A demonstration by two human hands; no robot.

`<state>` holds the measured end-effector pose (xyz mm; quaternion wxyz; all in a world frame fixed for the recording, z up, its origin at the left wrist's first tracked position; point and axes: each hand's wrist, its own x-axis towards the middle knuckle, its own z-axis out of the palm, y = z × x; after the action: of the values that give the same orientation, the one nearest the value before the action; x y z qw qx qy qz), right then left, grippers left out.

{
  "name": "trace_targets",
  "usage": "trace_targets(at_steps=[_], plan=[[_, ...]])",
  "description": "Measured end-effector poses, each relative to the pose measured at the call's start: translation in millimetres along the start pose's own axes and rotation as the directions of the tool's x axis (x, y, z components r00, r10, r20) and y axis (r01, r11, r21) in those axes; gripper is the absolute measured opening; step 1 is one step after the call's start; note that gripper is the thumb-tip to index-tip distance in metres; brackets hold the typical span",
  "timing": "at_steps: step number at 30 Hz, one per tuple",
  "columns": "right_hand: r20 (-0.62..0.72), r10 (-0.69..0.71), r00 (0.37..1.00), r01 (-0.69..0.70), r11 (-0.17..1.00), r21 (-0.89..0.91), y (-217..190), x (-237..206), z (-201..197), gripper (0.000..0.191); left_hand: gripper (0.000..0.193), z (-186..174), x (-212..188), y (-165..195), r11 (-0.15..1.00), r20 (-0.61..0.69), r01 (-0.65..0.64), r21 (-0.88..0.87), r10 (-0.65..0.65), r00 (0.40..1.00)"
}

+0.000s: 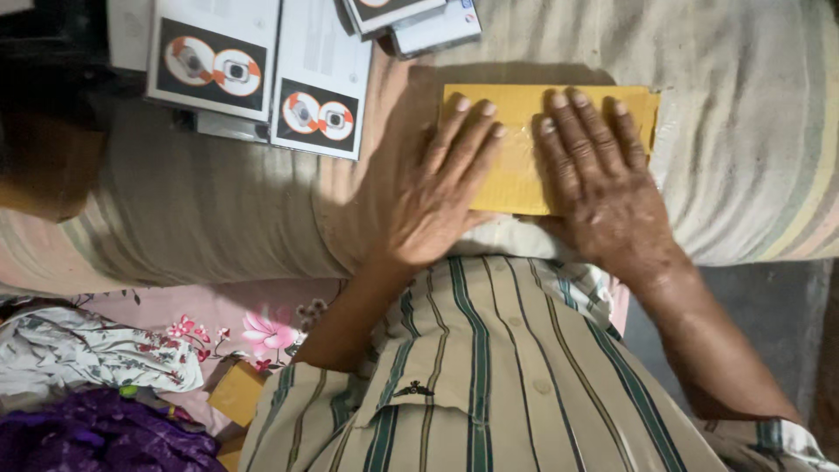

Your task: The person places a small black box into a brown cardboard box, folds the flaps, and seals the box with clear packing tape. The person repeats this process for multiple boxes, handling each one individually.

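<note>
**Both palms flat on one yellow packet**

Nearest, two hands press down side by side: the left hand (437,188) and the right hand (599,183), each spread wide with fingers straight, gripping nothing. Under both lies one flat rectangular yellow packet (516,153), glossy with clear tape, its top edge showing beyond the fingertips. It rests on a striped, coarse-woven cushion (743,131). Farther off, up and left of the left hand, lie two white printed boxes (262,70) with orange-ringed pictures.
</note>
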<state>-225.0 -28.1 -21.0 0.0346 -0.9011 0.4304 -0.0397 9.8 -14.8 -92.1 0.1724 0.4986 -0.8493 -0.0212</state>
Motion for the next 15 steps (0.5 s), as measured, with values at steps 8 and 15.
trace_targets(at_steps=[8, 15], plan=[[-0.154, 0.137, 0.979, -0.118, 0.985, 0.125, -8, -9, -5, 0.097, 0.113, -23, 1, 17, 0.967, -0.005, 0.111, -0.229, -0.116, 0.993], [-0.038, 0.06, 0.997, -0.062, 0.997, -0.052, -2, -8, 6, 0.081, 0.111, -14, 2, 17, 0.995, 0.089, 0.094, -0.016, -0.093, 0.992]])
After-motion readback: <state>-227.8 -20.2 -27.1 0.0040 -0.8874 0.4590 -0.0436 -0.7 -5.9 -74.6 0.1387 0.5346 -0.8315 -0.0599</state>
